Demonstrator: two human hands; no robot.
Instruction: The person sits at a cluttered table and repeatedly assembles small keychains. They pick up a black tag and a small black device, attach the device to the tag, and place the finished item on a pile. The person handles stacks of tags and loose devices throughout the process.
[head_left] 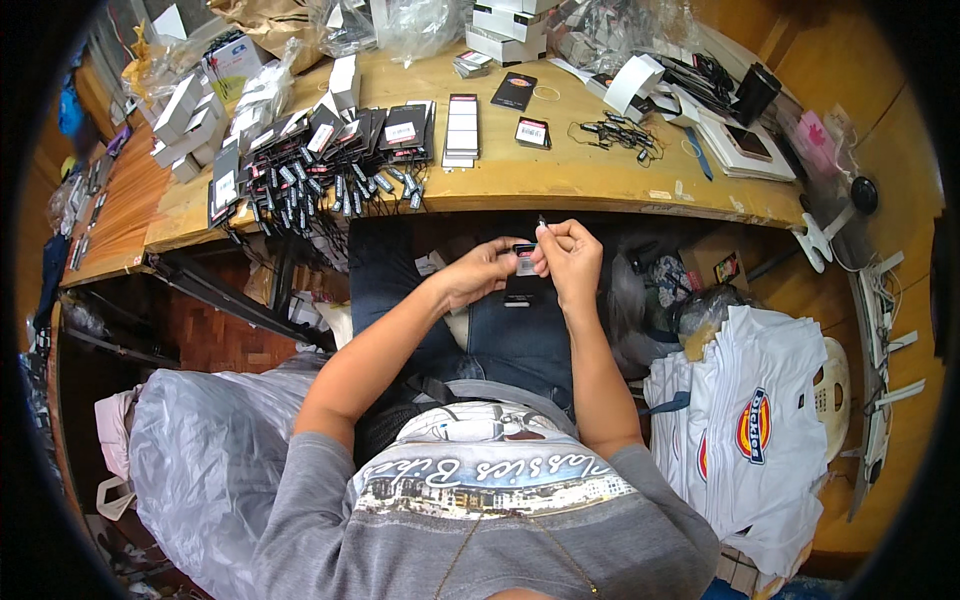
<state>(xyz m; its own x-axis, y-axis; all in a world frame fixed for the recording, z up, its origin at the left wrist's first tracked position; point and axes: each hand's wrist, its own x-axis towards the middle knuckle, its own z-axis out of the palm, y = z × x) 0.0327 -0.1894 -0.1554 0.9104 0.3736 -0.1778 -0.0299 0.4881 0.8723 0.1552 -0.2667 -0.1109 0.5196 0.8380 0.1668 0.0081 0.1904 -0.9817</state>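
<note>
Over my lap, my left hand [480, 272] is closed on the edge of a dark hang tag [524, 263] with a white and red label on it. Close beside it my right hand [570, 260] pinches a small dark piece, probably the end of a tag cord [542, 221], between thumb and fingertips. Its fingers also touch the tag's right edge. A darker card part [530, 290] shows below my hands. On the table at the left lies a big pile of black hang tags [325, 140], their corded grey ends [340, 190] hanging over the front edge.
Label stacks [461, 130], a small tag stack [532, 132], a black card [514, 92] and loose black cords [625, 135] lie on the table [480, 195]. White T-shirts [750, 420] are stacked at my right; a grey plastic bag [215, 450] bulges at my left.
</note>
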